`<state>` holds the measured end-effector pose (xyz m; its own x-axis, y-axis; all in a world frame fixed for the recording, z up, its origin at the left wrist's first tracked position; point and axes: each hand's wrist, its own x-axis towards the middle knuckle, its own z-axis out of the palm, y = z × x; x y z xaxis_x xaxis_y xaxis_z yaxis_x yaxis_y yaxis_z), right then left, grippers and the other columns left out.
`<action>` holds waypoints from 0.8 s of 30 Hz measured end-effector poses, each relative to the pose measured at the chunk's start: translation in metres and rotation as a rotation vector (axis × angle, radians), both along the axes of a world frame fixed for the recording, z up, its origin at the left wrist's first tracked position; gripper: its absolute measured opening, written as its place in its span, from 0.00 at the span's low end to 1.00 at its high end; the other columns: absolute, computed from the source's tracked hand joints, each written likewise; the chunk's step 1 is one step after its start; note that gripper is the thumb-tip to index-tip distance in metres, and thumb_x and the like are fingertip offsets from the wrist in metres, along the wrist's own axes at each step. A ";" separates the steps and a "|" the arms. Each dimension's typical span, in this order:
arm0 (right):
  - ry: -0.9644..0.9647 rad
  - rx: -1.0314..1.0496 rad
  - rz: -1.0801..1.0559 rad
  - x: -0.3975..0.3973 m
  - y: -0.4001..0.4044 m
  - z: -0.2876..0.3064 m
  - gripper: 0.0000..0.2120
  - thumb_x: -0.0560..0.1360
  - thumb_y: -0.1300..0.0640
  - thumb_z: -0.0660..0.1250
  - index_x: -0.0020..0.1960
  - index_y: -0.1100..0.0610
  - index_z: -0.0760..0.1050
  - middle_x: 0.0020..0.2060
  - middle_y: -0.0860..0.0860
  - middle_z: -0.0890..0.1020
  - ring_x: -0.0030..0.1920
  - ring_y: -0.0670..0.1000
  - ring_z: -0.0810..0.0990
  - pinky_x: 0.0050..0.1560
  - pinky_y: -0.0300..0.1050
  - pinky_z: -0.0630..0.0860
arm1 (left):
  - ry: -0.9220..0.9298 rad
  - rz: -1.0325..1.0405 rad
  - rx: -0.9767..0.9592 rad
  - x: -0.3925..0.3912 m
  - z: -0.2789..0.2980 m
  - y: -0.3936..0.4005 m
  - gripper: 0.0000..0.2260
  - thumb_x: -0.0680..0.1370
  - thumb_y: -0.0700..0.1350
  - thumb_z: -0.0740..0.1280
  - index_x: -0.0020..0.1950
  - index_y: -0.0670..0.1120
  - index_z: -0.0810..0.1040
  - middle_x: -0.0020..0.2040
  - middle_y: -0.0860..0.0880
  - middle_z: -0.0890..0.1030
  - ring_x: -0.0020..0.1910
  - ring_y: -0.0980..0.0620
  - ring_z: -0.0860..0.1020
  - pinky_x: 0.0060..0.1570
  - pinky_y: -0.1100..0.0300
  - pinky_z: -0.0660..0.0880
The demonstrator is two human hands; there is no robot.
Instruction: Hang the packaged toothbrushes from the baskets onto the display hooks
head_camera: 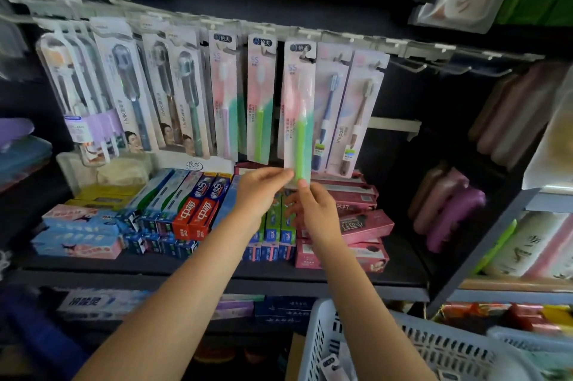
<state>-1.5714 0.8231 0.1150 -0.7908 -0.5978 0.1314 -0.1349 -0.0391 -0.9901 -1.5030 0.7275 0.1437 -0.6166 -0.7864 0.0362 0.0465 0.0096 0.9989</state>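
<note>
The green toothbrush pack [298, 113] hangs mid-frame, its top at a hook [305, 53]. Both hands pinch its bottom edge, left hand [263, 191], right hand [313, 203]. Light, stiff card with slippery blister: best held by edges. Basket [322, 334] lower right.

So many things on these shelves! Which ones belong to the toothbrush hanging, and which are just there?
Part of the job:
green toothbrush pack, held by left hand and right hand
display hooks
white basket

Just there:
toothpaste boxes
purple bottles
</note>
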 end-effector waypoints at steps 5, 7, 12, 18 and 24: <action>-0.108 0.007 -0.021 -0.011 -0.036 -0.003 0.16 0.85 0.49 0.58 0.54 0.61 0.77 0.40 0.56 0.83 0.35 0.53 0.80 0.32 0.44 0.75 | 0.030 0.065 0.112 -0.016 -0.005 -0.018 0.07 0.77 0.47 0.74 0.54 0.47 0.85 0.44 0.56 0.83 0.43 0.62 0.79 0.35 0.69 0.72; -0.170 -0.002 -0.017 -0.017 -0.049 -0.002 0.17 0.86 0.49 0.57 0.55 0.62 0.77 0.39 0.56 0.84 0.35 0.53 0.81 0.34 0.47 0.76 | 0.069 0.087 0.204 -0.025 -0.005 -0.026 0.06 0.76 0.46 0.75 0.51 0.48 0.85 0.45 0.53 0.84 0.45 0.57 0.81 0.34 0.67 0.75; -0.251 -0.017 0.018 -0.031 -0.068 0.001 0.17 0.86 0.48 0.57 0.57 0.62 0.75 0.39 0.56 0.83 0.33 0.52 0.81 0.33 0.46 0.74 | 0.122 0.153 0.263 -0.039 -0.006 -0.035 0.05 0.75 0.47 0.76 0.48 0.47 0.85 0.43 0.50 0.85 0.39 0.55 0.83 0.28 0.66 0.77; -0.256 0.046 0.108 -0.023 -0.036 -0.005 0.16 0.83 0.45 0.62 0.56 0.58 0.79 0.39 0.54 0.85 0.35 0.51 0.81 0.35 0.43 0.77 | 0.057 0.199 0.107 -0.024 -0.028 -0.022 0.02 0.77 0.46 0.74 0.45 0.50 0.84 0.40 0.55 0.84 0.40 0.60 0.81 0.32 0.72 0.74; -0.177 0.213 0.080 -0.009 0.074 -0.069 0.13 0.83 0.52 0.64 0.50 0.61 0.78 0.33 0.52 0.82 0.30 0.50 0.80 0.32 0.41 0.77 | -0.190 0.015 -0.326 0.024 -0.131 0.049 0.04 0.78 0.49 0.73 0.48 0.50 0.85 0.41 0.59 0.83 0.41 0.65 0.80 0.42 0.71 0.75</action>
